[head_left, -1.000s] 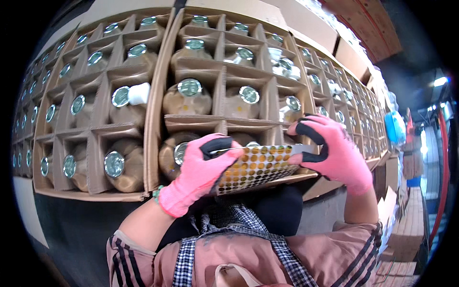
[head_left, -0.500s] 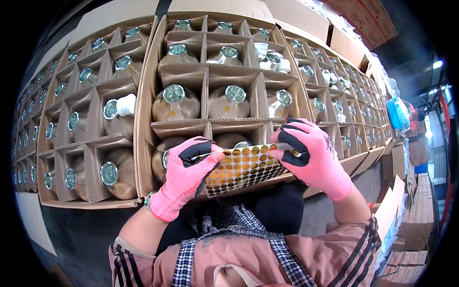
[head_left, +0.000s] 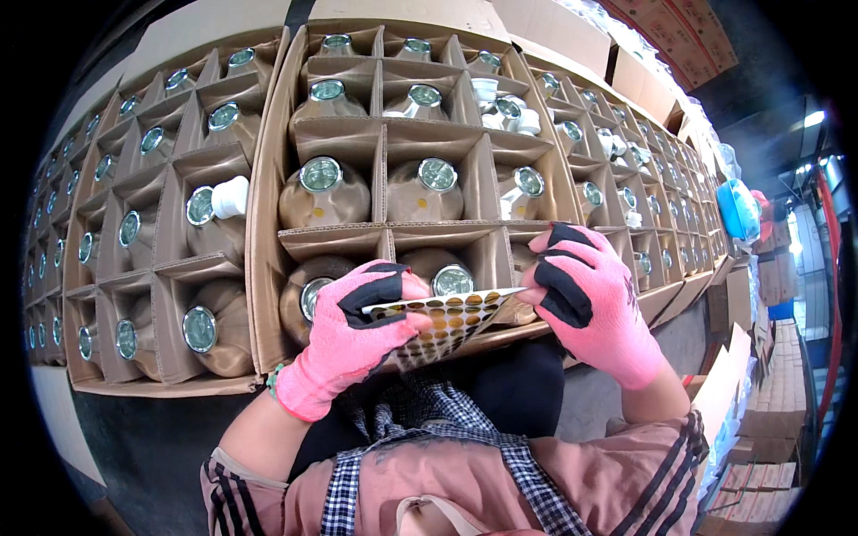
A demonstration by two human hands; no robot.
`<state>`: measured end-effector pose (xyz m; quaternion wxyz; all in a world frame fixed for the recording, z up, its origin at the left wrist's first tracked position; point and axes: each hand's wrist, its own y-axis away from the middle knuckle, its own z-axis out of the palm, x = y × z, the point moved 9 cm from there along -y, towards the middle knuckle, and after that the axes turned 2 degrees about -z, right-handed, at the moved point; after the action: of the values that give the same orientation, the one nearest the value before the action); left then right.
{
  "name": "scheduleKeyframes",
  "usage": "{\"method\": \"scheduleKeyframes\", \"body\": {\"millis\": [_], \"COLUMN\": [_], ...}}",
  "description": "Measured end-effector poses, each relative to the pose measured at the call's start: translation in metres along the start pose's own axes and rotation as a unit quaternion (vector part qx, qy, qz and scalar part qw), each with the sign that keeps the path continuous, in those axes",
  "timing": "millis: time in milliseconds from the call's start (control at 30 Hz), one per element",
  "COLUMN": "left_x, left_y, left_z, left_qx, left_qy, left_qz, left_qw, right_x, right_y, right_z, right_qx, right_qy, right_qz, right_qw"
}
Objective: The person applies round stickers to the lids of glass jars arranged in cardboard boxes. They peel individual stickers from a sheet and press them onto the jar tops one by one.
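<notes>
Pink work gloves with black patches cover both hands. My left hand [head_left: 356,323] pinches the left end of a sheet of round gold stickers [head_left: 444,323] between thumb and fingers. At its upper right corner, the thumb and fingertips of my right hand [head_left: 592,299] are closed on the edge; whether a single sticker is between them is too small to tell. The sheet tilts above the front row of a divided carton [head_left: 335,234]. Just beyond it, a round glass jar [head_left: 452,280] sits mouth up in its cell. A jar in the second row [head_left: 424,201] carries a gold dot.
More divided cartons of glass jars stand left [head_left: 161,389] and right. White plastic fittings [head_left: 231,196] lie beside some jar mouths. Cardboard flaps [head_left: 407,13] rise along the far side. A blue bundle [head_left: 738,210] and stacked cartons [head_left: 773,384] are at the right.
The sheet has tilted and its right part looks narrower. My right hand has shifted slightly right, with its fingers now at the sheet's upper corner. More of the front jar's mouth shows.
</notes>
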<state>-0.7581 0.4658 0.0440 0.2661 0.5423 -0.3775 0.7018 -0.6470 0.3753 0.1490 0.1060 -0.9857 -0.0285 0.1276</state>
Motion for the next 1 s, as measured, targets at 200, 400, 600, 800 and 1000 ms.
{"method": "scheduleKeyframes", "body": {"millis": [200,400,600,800,1000], "left_x": [-0.003,-0.008,-0.014,-0.014,-0.018], "left_y": [0.000,0.001,0.001,0.001,0.001], "left_z": [-0.001,-0.005,-0.004,-0.002,-0.003], "left_qx": [0.026,0.044,0.039,0.031,0.026], "left_qy": [0.017,0.034,0.043,0.024,0.014], "left_qz": [-0.039,-0.058,-0.074,-0.099,-0.113], "left_qw": [0.999,0.997,0.996,0.994,0.993], "right_x": [-0.004,-0.012,-0.017,-0.014,0.048], "right_y": [0.005,0.004,0.005,0.004,-0.009], "right_z": [0.002,-0.008,-0.008,-0.003,-0.028], "right_qx": [-0.037,0.024,0.047,0.033,0.124], "right_qy": [-0.001,0.008,0.038,0.036,-0.234], "right_qz": [-0.011,-0.056,-0.100,-0.106,0.030], "right_qw": [0.999,0.998,0.993,0.993,0.964]}}
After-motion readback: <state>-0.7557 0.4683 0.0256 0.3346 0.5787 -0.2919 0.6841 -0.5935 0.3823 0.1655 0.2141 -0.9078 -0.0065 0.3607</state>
